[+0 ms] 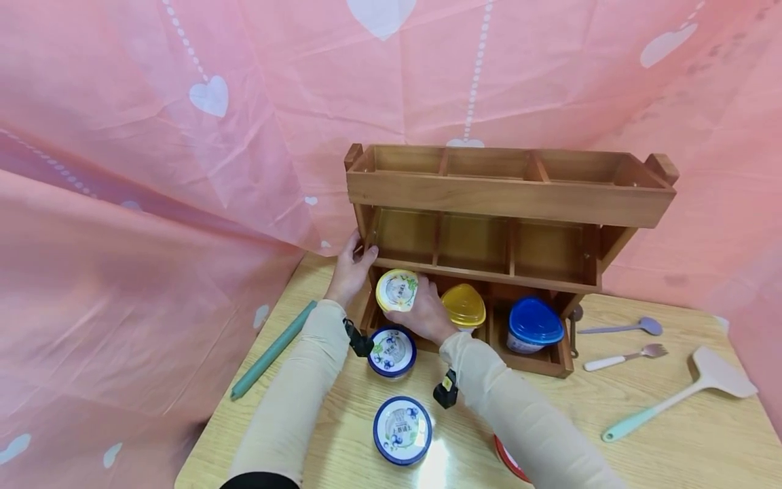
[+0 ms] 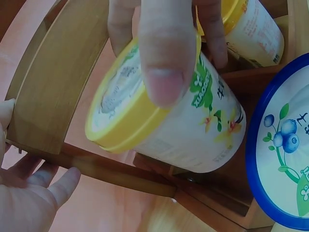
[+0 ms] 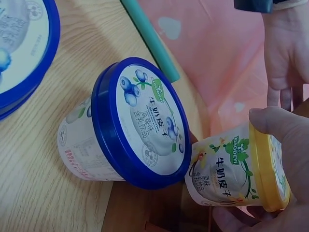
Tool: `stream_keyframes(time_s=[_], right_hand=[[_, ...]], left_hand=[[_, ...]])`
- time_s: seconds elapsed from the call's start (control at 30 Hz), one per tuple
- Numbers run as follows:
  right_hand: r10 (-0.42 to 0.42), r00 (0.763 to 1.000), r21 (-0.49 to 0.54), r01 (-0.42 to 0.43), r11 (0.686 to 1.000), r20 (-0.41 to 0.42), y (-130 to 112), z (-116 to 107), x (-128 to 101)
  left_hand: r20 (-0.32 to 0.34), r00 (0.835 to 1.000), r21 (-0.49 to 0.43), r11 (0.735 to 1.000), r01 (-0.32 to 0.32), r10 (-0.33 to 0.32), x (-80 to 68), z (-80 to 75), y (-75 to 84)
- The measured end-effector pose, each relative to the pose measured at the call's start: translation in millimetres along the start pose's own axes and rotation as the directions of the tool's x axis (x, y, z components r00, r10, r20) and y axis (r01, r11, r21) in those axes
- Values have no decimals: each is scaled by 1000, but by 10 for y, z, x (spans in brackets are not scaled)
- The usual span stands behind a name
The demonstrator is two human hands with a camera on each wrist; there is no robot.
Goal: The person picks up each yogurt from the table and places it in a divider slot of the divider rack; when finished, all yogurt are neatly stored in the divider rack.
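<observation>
A yellow-lidded tub [image 1: 397,290] is being gripped by the right hand [image 1: 425,314] at the rack's [image 1: 512,197] bottom shelf, the rack being steadied by the flat left hand [image 1: 352,266]; two tubs are already shelved, two blue-lidded tubs [image 1: 402,429] are waiting on the table [image 1: 672,435].

Three round tubs [image 1: 396,290], two triangular tubs [image 1: 463,305], perhaps four utensils [image 1: 622,329], one rack [image 1: 510,197]
</observation>
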State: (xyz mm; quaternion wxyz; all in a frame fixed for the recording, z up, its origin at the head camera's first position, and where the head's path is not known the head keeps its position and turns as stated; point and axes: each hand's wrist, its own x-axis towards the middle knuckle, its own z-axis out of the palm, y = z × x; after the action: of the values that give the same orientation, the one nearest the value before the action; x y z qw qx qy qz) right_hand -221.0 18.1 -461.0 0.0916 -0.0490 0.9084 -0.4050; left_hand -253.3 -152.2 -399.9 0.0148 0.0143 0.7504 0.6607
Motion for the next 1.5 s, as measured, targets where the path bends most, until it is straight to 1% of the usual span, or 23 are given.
stream_keyframes(time_s=[0.07, 0.17, 0.3, 0.37, 0.4, 0.5, 0.6, 0.63, 0.73, 0.77, 1.07, 1.3, 1.5], right_hand=[[10, 1000, -3, -10, 1000, -6, 2, 16, 26], [29, 999, -6, -29, 1000, -12, -1, 34, 59], [63, 998, -13, -63, 998, -10, 5, 76, 100], [81, 997, -9, -81, 997, -10, 9, 104, 123], [90, 996, -6, -90, 996, -11, 14, 118, 135], [118, 993, 3, -118, 993, -13, 43, 161, 178], [145, 989, -2, -145, 989, -19, 84, 202, 229], [156, 988, -6, -156, 988, -19, 100, 215, 244], [176, 984, -19, -177, 984, -22, 137, 253, 273], [178, 984, -22, -179, 984, -24, 146, 264, 276], [183, 983, -21, -183, 983, -27, 212, 293, 277], [175, 985, -64, -174, 983, -3, 247, 320, 282], [169, 986, -72, -168, 983, 9, 251, 342, 301]], left_hand=[[-1, 1000, -8, 1000, 1, -1, 2, 3, -12], [-12, 1000, -10, 1000, -2, 2, 61, 6, -107], [-29, 999, 9, 1000, -16, 16, 151, 6, -246], [-35, 999, 13, 1000, -28, 28, 171, 7, -275], [-33, 999, 7, 1000, -28, 28, 171, 5, -273], [-18, 1000, -2, 1000, -20, 20, 106, 1, -159], [-6, 1000, -8, 1000, -15, 15, 92, -3, -141], [-7, 1000, 0, 1000, -18, 18, 94, -3, -146], [-23, 999, 8, 999, -34, 35, 152, -1, -261], [-28, 999, 13, 999, -35, 36, 153, -1, -270], [-30, 999, 19, 999, -35, 35, 165, 14, -294], [-30, 999, 24, 999, -31, 31, 182, 12, -325], [-44, 999, 42, 999, -21, 23, 175, -4, -326]])
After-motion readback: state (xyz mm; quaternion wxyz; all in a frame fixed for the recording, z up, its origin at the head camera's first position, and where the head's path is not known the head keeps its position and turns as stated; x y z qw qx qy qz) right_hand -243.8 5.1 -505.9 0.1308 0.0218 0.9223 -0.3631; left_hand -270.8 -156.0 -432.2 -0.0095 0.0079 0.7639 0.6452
